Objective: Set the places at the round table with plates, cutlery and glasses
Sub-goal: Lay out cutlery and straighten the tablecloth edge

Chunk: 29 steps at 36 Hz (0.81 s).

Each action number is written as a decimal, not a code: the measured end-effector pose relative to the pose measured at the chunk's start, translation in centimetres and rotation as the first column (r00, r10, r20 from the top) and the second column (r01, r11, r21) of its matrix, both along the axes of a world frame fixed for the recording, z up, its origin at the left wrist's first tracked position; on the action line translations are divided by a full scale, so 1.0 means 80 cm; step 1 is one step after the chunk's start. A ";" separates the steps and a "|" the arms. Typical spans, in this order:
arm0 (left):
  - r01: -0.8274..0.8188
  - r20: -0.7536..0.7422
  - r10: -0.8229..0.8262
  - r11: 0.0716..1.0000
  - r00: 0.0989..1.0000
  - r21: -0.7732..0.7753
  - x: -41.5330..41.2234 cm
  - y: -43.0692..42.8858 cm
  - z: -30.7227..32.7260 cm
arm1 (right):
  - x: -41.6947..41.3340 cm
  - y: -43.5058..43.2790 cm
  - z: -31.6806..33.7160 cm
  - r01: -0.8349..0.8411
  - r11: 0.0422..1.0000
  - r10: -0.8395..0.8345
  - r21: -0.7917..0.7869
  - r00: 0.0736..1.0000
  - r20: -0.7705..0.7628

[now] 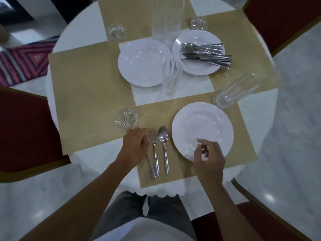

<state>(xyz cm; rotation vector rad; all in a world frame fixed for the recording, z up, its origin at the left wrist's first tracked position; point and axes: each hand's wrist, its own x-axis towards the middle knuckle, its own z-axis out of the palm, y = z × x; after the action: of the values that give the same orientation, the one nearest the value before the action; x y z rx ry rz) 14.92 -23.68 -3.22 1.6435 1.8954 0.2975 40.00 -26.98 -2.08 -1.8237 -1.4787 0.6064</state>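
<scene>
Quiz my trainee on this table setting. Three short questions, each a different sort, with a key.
1. True or false: the spoon lies between the fork and the near plate.
2. Where is the spare cutlery piled? A) on a far plate B) in a glass C) on a bare placemat
3. Fill in: the table holds ___ white plates.
Key: 1 true; 2 A; 3 three.
</scene>
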 end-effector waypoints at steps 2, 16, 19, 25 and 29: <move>-0.020 -0.022 0.020 0.999 1.000 -0.025 -0.007 -0.019 -0.002 | -0.022 -0.008 -0.003 -0.110 0.994 0.110 -0.018 0.994 -0.004; 0.063 -0.146 -0.057 0.998 0.988 0.031 -0.010 -0.097 -0.025 | -0.137 -0.040 -0.025 -0.282 0.869 0.336 -0.407 0.940 0.066; 0.103 -0.190 -0.094 0.994 0.977 0.036 -0.006 -0.102 -0.020 | -0.149 -0.038 -0.027 -0.243 0.868 0.330 -0.434 0.934 0.137; 0.218 -0.278 -0.182 0.970 0.943 0.106 -0.007 -0.103 -0.021 | -0.157 -0.037 -0.030 -0.242 0.871 0.350 -0.428 0.917 0.194; 0.251 -0.290 -0.243 0.968 0.926 -0.008 -0.014 -0.100 -0.024 | -0.155 -0.038 -0.030 -0.258 0.866 0.368 -0.427 0.909 0.196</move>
<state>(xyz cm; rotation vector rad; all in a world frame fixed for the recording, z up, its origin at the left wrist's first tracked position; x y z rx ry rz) 13.78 -31.70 -5.10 2.0126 1.8644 -0.0226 27.60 -30.00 -4.51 -2.0428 -1.9841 0.8956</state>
